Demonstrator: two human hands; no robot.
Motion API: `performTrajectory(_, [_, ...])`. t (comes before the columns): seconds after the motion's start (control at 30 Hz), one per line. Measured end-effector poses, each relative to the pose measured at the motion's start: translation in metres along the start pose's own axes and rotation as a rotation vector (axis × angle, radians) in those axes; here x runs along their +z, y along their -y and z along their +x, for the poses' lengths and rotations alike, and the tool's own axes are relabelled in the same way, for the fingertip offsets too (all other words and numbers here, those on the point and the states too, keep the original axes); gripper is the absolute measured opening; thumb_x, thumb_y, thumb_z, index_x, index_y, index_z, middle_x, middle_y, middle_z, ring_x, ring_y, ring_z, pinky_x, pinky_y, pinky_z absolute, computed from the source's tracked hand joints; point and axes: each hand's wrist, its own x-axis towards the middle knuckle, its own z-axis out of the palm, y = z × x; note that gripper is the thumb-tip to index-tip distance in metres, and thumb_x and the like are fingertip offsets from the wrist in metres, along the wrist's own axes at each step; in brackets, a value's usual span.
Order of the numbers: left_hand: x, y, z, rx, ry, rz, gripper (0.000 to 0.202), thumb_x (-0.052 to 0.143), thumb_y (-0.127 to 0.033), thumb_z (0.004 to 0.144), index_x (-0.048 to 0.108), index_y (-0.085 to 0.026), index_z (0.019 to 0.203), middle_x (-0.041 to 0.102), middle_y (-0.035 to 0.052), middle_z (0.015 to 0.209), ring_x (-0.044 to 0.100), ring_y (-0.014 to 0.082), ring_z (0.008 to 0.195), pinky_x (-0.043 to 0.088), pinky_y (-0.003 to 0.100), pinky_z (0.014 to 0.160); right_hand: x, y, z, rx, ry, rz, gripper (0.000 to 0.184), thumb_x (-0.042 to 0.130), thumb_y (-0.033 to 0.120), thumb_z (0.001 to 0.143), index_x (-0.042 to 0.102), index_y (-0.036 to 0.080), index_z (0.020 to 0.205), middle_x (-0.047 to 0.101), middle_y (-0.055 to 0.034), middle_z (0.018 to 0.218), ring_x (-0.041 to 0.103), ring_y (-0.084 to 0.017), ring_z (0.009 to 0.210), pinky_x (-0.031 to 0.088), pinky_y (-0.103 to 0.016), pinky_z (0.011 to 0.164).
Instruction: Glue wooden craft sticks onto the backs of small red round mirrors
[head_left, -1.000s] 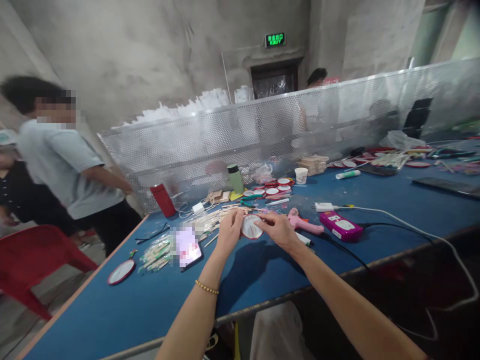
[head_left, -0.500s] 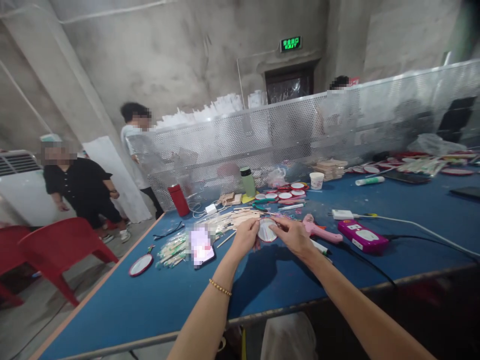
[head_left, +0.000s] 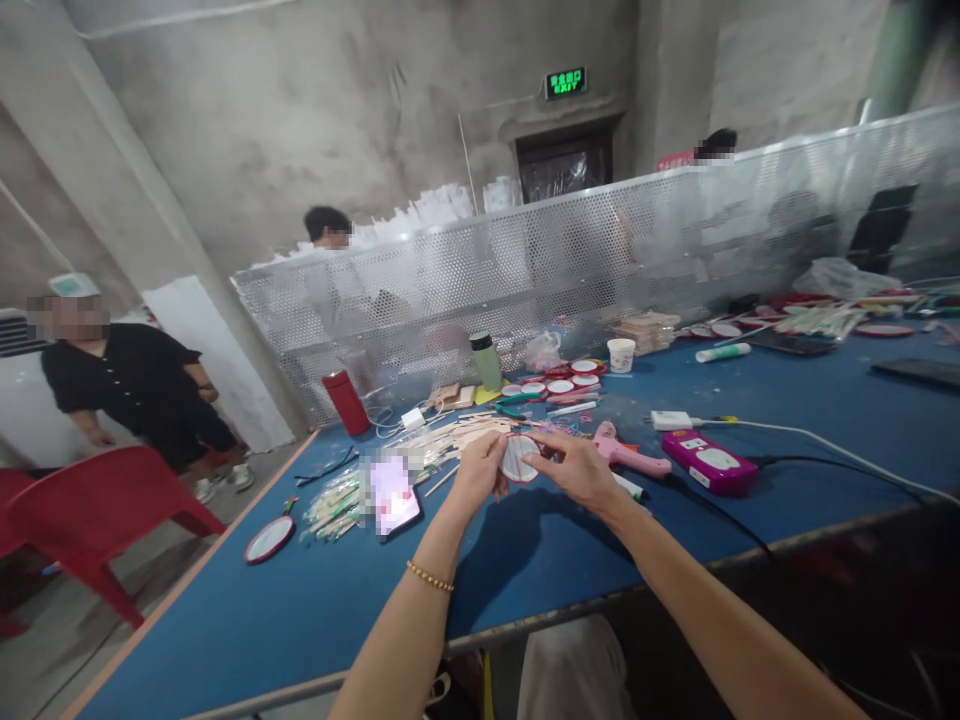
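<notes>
Both my hands meet over the blue table and hold a small round red-rimmed mirror between them. My left hand grips its left edge with curled fingers. My right hand pinches its right and top edge with fingertips on the disc. A pile of wooden sticks lies just beyond my left hand. A pink glue gun lies right of my right hand.
A phone, loose sticks and another round mirror lie left. A magenta power strip with cables sits right. Red bottle, green bottle, more mirrors stand before a perforated metal screen. People stand left by a red chair.
The view swung between frames. A person in a light shirt walked from the near left to behind the screen. My hands stay on the mirror with only small finger shifts.
</notes>
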Motion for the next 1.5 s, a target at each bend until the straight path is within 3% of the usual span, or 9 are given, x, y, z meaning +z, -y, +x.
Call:
performTrajectory(0.5, [0.0, 0.0005, -0.0013, 0.001, 0.088, 0.059, 0.038, 0.043, -0.055, 0.089, 0.049, -0.021, 0.076, 0.052, -0.004, 0.04, 0.05, 0.0149, 0.032, 0.037, 0.023, 0.032, -0.0012, 0.0047, -0.0033, 0.006, 0.065, 0.013, 0.042, 0.07, 0.034, 0.079, 0.071, 0.027, 0.12, 0.074, -0.005, 0.112, 0.069, -0.024, 0.094, 0.053, -0.037, 0.083])
performTrajectory(0.8, [-0.0014, 0.001, -0.0004, 0.004, 0.13, 0.059, 0.04, 0.046, -0.058, 0.087, 0.052, -0.02, 0.077, 0.052, -0.0033, 0.041, 0.049, 0.0141, 0.032, 0.037, 0.022, 0.032, -0.0044, 0.0058, -0.0036, -0.016, 0.144, 0.051, 0.034, 0.069, 0.033, 0.08, 0.074, 0.026, 0.113, 0.076, -0.004, 0.102, 0.069, -0.023, 0.09, 0.052, -0.033, 0.078])
performTrajectory(1.2, [0.001, 0.0009, -0.0011, 0.023, 0.074, 0.036, 0.038, 0.045, -0.057, 0.089, 0.05, -0.021, 0.075, 0.051, -0.0036, 0.039, 0.047, 0.0145, 0.031, 0.034, 0.023, 0.031, 0.0021, -0.0028, -0.0006, -0.054, 0.153, 0.202, 0.024, 0.068, 0.035, 0.079, 0.077, 0.022, 0.097, 0.073, -0.0018, 0.082, 0.064, -0.019, 0.076, 0.049, -0.028, 0.068])
performTrajectory(1.5, [0.0053, 0.0007, -0.0029, 0.026, -0.03, 0.026, 0.042, 0.045, -0.061, 0.088, 0.049, -0.023, 0.072, 0.049, -0.004, 0.036, 0.046, 0.0153, 0.029, 0.033, 0.023, 0.031, 0.0033, 0.0041, 0.0015, 0.021, 0.147, 0.227, 0.025, 0.059, 0.038, 0.078, 0.07, 0.016, 0.072, 0.054, 0.0017, 0.06, 0.047, -0.013, 0.058, 0.038, -0.024, 0.054])
